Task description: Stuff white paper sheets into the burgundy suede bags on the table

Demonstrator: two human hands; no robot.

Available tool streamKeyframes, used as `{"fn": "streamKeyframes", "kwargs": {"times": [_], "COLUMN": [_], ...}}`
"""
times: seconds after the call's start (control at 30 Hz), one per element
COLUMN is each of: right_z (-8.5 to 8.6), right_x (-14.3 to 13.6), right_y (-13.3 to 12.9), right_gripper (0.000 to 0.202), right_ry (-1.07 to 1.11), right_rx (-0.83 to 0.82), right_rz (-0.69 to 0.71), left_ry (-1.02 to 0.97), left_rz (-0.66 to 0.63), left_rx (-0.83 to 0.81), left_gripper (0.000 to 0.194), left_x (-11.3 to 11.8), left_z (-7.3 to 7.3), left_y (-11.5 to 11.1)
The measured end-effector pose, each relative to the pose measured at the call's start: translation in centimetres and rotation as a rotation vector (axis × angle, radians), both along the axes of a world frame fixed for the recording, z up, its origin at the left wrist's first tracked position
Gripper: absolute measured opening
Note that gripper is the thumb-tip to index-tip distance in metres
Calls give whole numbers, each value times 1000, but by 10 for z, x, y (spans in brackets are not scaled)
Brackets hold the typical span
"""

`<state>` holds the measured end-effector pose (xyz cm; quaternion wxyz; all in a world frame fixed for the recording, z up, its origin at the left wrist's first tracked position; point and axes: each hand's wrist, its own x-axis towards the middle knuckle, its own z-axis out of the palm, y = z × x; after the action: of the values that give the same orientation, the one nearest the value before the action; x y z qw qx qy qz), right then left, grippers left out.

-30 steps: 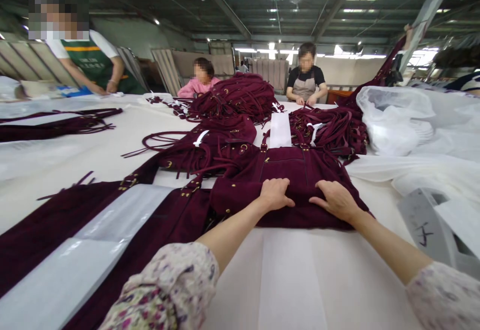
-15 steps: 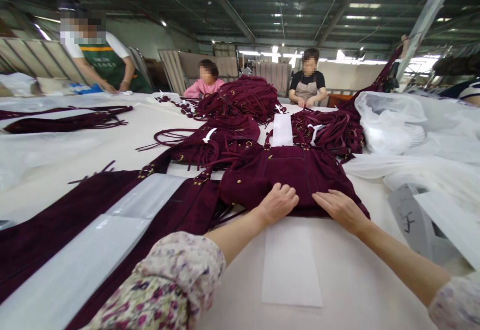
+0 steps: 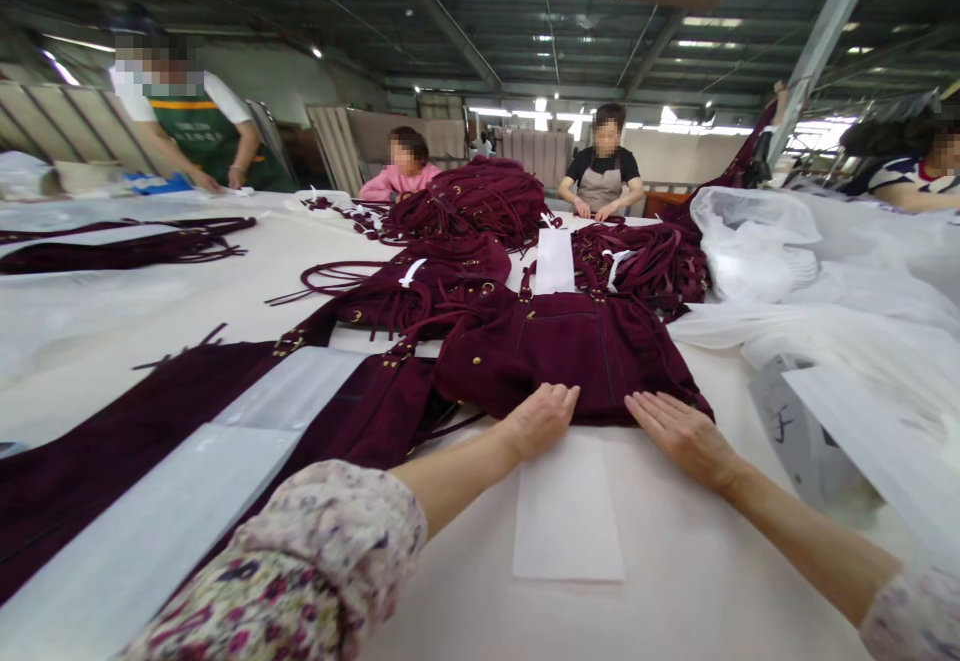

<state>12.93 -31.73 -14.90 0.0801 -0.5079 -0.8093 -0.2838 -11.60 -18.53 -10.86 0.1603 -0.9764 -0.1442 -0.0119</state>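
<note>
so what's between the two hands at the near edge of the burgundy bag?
Head view: between the left hand and right hand, only the burgundy bag's hem and the top of a white paper strip.

A large workshop hall under a dark metal-truss roof (image 3: 480, 11) hung with fluorescent strip lights (image 3: 547, 111). A grey steel column (image 3: 817, 46) leans up at right, and pale panels (image 3: 75, 126) line the back wall

Handwritten black mark on grey card (image 3: 787, 428) (illegible); apron (image 3: 196, 131) lettering too blurred.
</note>
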Motion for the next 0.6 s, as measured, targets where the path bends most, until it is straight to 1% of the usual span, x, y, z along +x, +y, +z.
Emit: {"fn": "streamKeyframes", "kwargs": {"times": [0.07, 0.13, 0.2, 0.23, 0.3, 0.37, 0.4, 0.47, 0.6], "right_z": [-3, -5, -2, 1, 13, 29, 37, 52, 79], "right_x": [0, -1, -5, -7, -12, -14, -13, -9, 7], "right_y": [0, 1, 2, 3, 6, 11, 15, 24, 36], "right_gripper": [51, 50, 51, 52, 48, 38, 33, 28, 23], "right_ry": [10, 48, 140, 219, 485, 770, 879, 1004, 1111], "right_rx": [-1, -15, -50, -85, -201, -297, -321, -329, -383], "right_rz": [-15, -38, -66, -83, -150, -265, -331, -445, -594], "left_ry": [7, 24, 77, 111, 162, 169, 164, 153, 136], "left_rz": [22, 54, 93, 113, 155, 185, 197, 218, 244], "left_rx": [3, 21, 52, 64, 78, 77, 78, 79, 65], "left_gripper": [46, 52, 61, 64, 66, 64, 65, 66, 70], "left_x": [5, 12, 21, 25, 32, 35, 36, 36, 40], "left_z": [6, 12, 16, 16, 16, 14, 13, 12, 11], "left_y": [-3, -7, -13, -16, -22, -25, -26, -26, -27]}}
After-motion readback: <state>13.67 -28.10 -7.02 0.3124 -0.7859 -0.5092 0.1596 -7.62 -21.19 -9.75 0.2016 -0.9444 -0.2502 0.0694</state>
